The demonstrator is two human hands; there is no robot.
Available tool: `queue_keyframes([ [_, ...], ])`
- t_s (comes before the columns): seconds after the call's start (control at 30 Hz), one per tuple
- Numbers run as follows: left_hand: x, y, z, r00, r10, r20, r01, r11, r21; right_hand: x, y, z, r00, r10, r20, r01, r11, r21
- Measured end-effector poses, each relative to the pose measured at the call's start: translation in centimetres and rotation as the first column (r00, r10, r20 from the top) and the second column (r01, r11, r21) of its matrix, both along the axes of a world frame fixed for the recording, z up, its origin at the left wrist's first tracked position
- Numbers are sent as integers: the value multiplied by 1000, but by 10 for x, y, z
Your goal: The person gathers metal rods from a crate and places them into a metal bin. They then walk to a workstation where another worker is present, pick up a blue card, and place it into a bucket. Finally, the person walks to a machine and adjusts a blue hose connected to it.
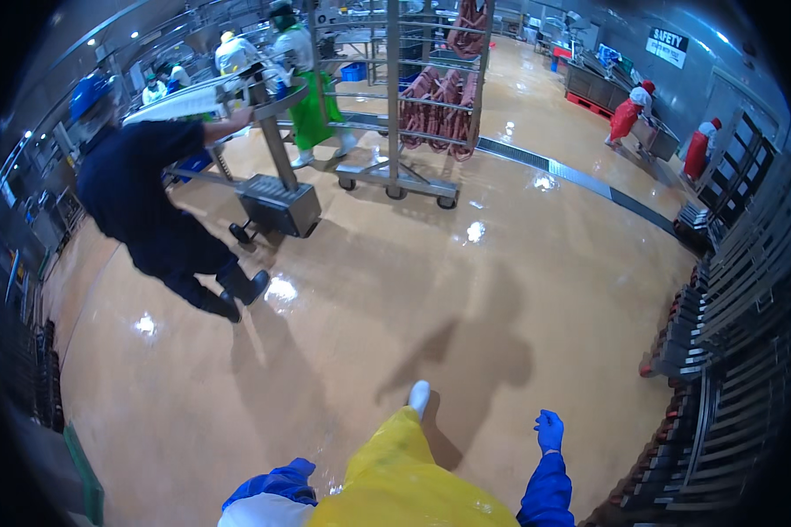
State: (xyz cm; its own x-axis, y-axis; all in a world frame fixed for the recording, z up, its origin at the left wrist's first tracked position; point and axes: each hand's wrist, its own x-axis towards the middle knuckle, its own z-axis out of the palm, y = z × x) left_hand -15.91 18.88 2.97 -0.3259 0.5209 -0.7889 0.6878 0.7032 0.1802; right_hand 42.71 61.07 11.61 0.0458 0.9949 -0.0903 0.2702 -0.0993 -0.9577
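My right hand (549,430), in a blue glove, hangs out to the right of my yellow apron (404,479). Its fingers are loosely bent and a little apart, with nothing visible in them. Low on the left, my left hand (302,465), gloved in blue too, is close to the apron's side. It is small in view, and how its fingers lie cannot be made out. Neither hand touches any equipment. One white boot (420,397) shows ahead of the apron on the tan floor (360,299).
A person in dark clothes and a blue helmet (92,95) grips a wheeled metal machine (279,206) at left. Beyond stands a wheeled rack (394,105) hung with sausage links (439,105). Stacked metal frames (738,299) line the right. A drain grate (580,180) crosses the wet floor.
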Motion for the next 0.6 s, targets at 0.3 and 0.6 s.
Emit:
queue_keyframes([
  [0.3,11,709,81,912,-75,404,-229,724,651,1,63,-58,686,672,279,-238,569,-787],
  [0.6,21,1140,155,858,-247,450,-138,734,665,-4,434,-111,639,722,267,-422,619,-662],
])
